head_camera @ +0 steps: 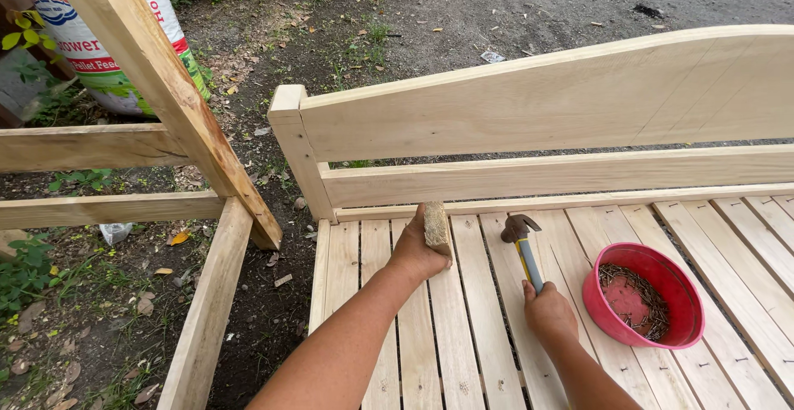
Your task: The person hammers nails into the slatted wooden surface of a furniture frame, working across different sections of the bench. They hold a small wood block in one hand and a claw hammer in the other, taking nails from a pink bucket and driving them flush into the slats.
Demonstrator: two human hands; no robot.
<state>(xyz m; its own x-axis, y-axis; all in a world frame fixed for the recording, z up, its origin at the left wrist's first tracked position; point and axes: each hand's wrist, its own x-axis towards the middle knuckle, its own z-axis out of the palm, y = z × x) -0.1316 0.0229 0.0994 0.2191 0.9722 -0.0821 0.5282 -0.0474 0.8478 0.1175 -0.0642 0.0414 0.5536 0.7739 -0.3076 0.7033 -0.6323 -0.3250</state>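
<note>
My left hand grips a short pale wooden block, held upright on the slatted seat of a raw wooden bench, close to the back rail. To its right, my right hand holds a claw hammer by its blue and yellow handle; the steel head rests on a slat near the lower back rail. Both forearms reach in from the bottom edge.
A red plastic bowl holding several nails sits on the slats right of the hammer. The bench's curved backrest board spans the top. Another wooden frame stands left on bare dirt, with a printed feed sack behind it.
</note>
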